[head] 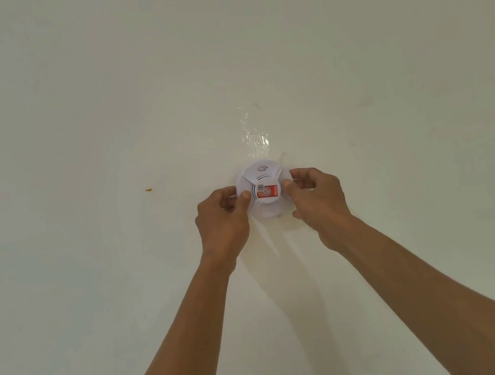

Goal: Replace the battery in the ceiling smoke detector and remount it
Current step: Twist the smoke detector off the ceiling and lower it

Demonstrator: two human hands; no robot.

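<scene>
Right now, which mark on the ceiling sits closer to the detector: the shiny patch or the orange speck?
The shiny tape-like patch, just above the smoke detector. The orange speck lies far off to the left, beyond the left hand.

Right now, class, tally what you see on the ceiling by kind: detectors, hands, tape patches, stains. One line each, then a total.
Smoke detector: 1
Hands: 2, left hand and right hand, both gripping the detector's rim
Clear tape patch: 1
Orange stain: 1
Total: 5

I have both arms stretched upward, my left hand [223, 214] and right hand [315, 196] facing each other, fingers curled in a pinch.
</scene>
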